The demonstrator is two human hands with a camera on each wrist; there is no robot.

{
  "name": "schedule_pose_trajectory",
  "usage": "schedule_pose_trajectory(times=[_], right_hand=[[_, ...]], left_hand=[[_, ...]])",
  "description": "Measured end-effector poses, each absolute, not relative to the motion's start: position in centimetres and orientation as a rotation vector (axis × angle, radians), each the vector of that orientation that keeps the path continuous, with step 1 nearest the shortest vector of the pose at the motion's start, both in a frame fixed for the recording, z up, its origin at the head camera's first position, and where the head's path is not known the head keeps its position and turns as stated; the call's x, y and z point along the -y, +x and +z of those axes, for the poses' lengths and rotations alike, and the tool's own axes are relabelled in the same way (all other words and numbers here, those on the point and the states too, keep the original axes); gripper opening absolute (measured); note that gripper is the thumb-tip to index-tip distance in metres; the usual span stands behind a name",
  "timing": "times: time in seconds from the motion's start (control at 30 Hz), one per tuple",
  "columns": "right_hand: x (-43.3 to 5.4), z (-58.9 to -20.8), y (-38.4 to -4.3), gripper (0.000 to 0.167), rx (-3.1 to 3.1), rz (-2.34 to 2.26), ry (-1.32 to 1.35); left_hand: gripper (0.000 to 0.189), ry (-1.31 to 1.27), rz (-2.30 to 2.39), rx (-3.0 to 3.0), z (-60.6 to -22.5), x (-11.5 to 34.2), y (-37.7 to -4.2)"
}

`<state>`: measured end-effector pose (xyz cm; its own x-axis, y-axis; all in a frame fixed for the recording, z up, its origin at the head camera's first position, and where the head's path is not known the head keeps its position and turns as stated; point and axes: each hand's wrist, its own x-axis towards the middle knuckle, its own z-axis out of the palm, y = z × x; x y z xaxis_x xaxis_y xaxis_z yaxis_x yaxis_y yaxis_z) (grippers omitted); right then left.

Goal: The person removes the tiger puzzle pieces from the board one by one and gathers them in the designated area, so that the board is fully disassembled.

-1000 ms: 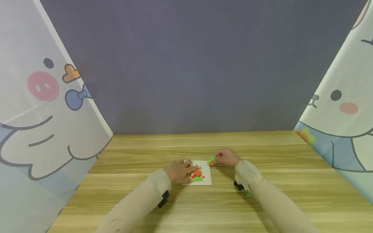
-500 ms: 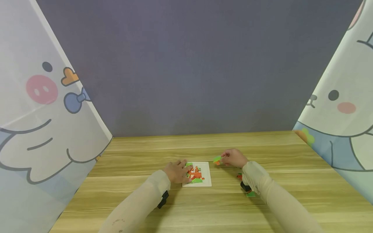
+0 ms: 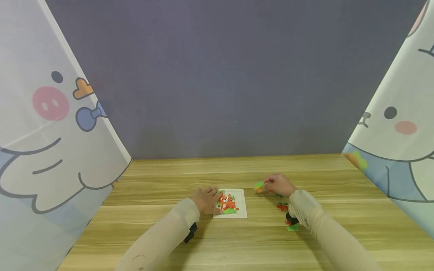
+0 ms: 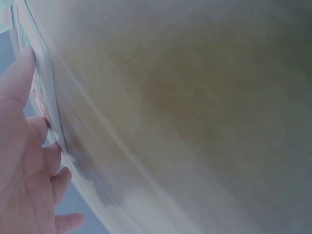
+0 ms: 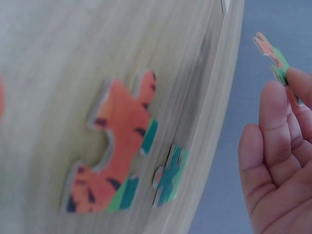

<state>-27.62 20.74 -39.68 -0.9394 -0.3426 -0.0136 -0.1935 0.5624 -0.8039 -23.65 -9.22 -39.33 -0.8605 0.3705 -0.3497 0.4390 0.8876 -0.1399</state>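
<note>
My left hand (image 3: 205,201) lies with spread fingers over the left side of a white puzzle tray (image 3: 241,214). Inside the tray, joined pieces form part of an orange tiger picture (image 3: 228,203) with green at the bottom; the fingers cover its left part. To the right of the tray, my right hand (image 3: 280,185) pinches a green and orange jigsaw piece (image 3: 259,186) between thumb and fingertips. In the right wrist view that held piece (image 5: 274,57) is seen nearly edge-on, raised above the wooden table.
Loose jigsaw pieces lie on the table near the right forearm: an orange striped one (image 5: 119,141), a teal and green one (image 5: 170,175) and a green-edged one (image 3: 292,228). A grey panel (image 3: 234,79) stands behind the table (image 3: 162,169), with cartoon-printed cloths at both sides.
My right hand has moved right, away from the tray, carrying the jigsaw piece. Loose pieces by the right wrist have come into view. My left hand stays on the tray.
</note>
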Motion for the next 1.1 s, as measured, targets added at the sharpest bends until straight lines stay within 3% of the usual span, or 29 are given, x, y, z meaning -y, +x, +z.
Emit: schedule_pose_trajectory(times=[1.1], right_hand=[[-24.8, -39.4, -27.6, 0.031, -2.638, -1.369, -0.354]], left_hand=[[0.074, 0.634, -0.385, -2.7, -39.8, 9.0, -23.7]])
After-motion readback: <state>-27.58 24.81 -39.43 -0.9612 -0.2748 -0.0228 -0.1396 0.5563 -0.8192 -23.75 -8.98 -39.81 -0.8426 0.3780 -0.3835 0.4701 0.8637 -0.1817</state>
